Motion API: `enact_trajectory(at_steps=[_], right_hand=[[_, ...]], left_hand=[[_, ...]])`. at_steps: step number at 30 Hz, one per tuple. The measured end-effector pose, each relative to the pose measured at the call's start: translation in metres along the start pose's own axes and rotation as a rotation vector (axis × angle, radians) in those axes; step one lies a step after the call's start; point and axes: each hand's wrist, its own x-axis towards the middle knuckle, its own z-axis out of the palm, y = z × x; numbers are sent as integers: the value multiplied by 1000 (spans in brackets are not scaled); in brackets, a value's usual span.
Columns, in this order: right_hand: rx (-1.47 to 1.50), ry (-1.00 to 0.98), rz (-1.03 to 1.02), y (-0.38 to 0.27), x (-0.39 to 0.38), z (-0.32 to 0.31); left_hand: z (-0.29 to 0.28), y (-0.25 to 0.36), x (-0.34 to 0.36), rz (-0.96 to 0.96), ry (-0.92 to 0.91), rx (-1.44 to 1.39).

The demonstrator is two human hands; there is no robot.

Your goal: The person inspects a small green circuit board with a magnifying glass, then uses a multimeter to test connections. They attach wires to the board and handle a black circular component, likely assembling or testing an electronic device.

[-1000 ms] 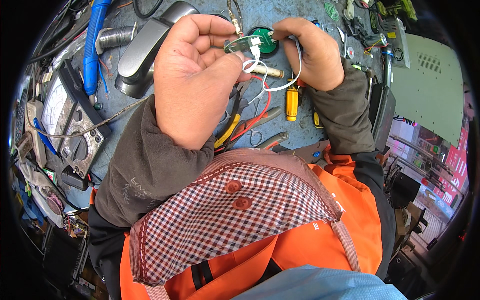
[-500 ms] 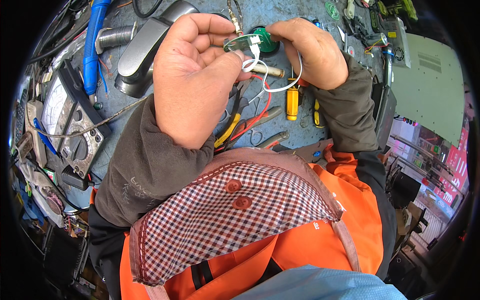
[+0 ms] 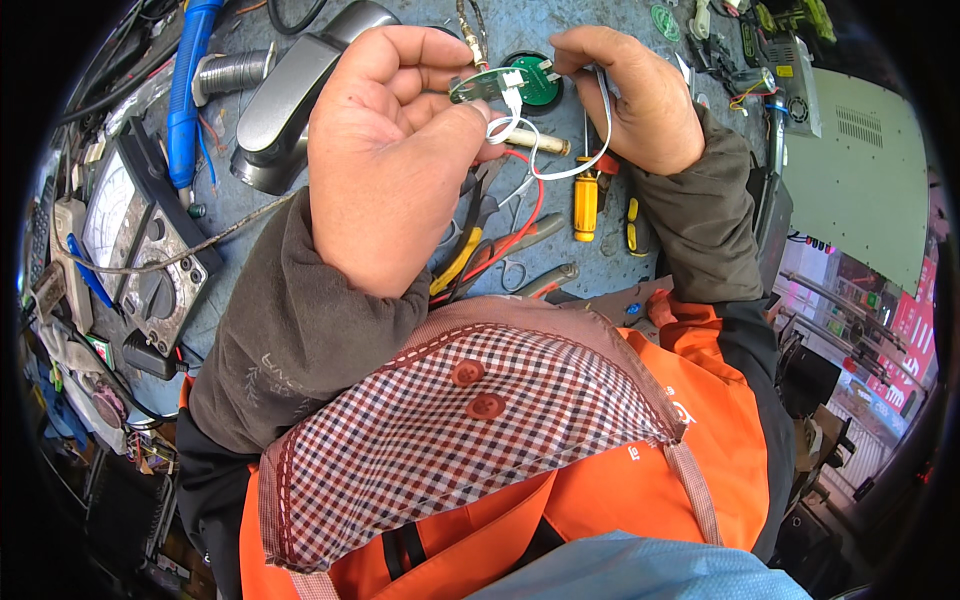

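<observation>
My left hand [image 3: 395, 150] pinches the edge of a small circuit board [image 3: 483, 86], tilted so its thin side shows. A white plug [image 3: 513, 80] sits on that board, and a white cable [image 3: 560, 178] loops from it over to my right hand [image 3: 640, 105]. Thumb and forefinger of that hand are closed on the cable's other end, beside a round green circuit board [image 3: 540, 85] in a black round rim. A soldering-iron-like tool with a pale handle [image 3: 545, 143] lies below the boards, partly hidden by the left fingers.
A yellow-handled screwdriver [image 3: 585, 208] and pliers [image 3: 530, 235] lie nearer me on the blue bench. To the left are a grey metallic housing [image 3: 300, 100], a solder spool [image 3: 232, 74], a blue tube [image 3: 182, 110] and an analog multimeter [image 3: 155, 250]. A pale panel [image 3: 860, 170] stands right.
My right hand has drawn slightly right from the round green board, uncovering more of it. The white cable's loop has shifted right with it. The left hand stays nearly still.
</observation>
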Motion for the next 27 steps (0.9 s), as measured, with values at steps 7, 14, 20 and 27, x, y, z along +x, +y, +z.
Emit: enact_trajectory(at_steps=[7, 14, 20, 27], right_hand=[[-118, -84, -135, 4, 1, -2], [-166, -183, -311, 3, 7, -8], [-41, -109, -118, -1, 6, -5], [127, 26, 47, 6, -4, 4]], left_hand=[[1, 0, 0, 1, 7, -4], [1, 1, 0, -4, 7, 11], [1, 1, 0, 0, 18, -5], [-1, 1, 1, 19, 11, 17]])
